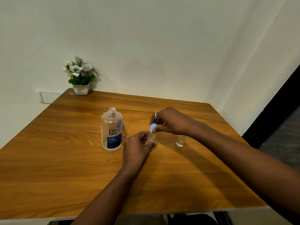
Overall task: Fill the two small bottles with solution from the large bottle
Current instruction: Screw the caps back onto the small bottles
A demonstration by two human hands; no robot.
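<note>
2 hands meet on 1 bottle. The left hand (136,148) curls round the lower body of a clear small bottle (151,139) and keeps it upright, while the right hand (172,122) pinches the blue cap (153,127) at its top between thumb and fingers, with a ring (156,114) on 1 finger. Just to the right stands the other small bottle (180,142), its top hidden by the forearm. Left of the hands is the large bottle (112,132), upright on the wooden table (65,159) with its neck open and a bit of something blue (123,125) behind it. In the far corner sits a potted plant (80,75) with white flowers.
</note>
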